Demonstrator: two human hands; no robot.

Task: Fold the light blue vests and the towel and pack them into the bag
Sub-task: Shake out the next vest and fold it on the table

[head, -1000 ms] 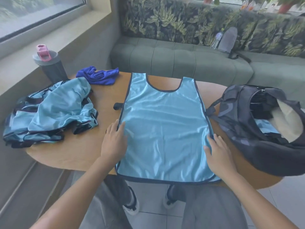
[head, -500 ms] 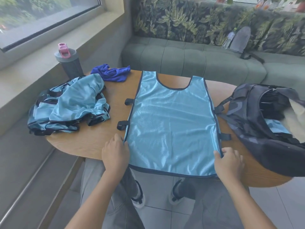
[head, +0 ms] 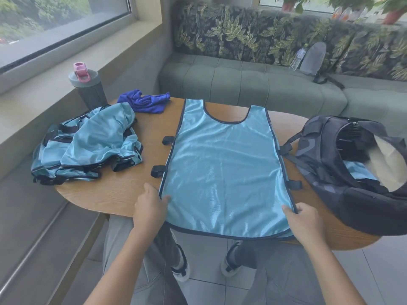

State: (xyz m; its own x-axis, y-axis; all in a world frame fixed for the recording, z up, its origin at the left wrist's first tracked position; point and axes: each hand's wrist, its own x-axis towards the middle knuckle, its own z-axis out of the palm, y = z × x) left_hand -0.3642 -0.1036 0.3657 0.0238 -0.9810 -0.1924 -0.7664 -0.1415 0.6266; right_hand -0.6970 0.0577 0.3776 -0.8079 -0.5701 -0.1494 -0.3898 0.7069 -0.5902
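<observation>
A light blue vest (head: pixel 224 170) with dark trim lies spread flat on the round wooden table (head: pixel 105 194), its hem hanging over the near edge. My left hand (head: pixel 149 208) pinches the vest's lower left edge. My right hand (head: pixel 305 221) pinches its lower right edge. A heap of unfolded light blue vests (head: pixel 88 144) sits at the table's left. A crumpled dark blue towel (head: pixel 144 103) lies at the far left behind the heap. An open dark bag (head: pixel 343 172) stands at the right, with light blue fabric visible inside.
A grey shaker bottle (head: pixel 89 86) with a pink lid stands by the window sill, left of the towel. A green bench seat (head: pixel 253 84) runs behind the table, with a grey pouch and a plastic bottle on it. My knees and shoes are below the table edge.
Both hands slid down the vest's sides from flat on the cloth to pinching its lower corners. The vest's side straps now lie uncovered.
</observation>
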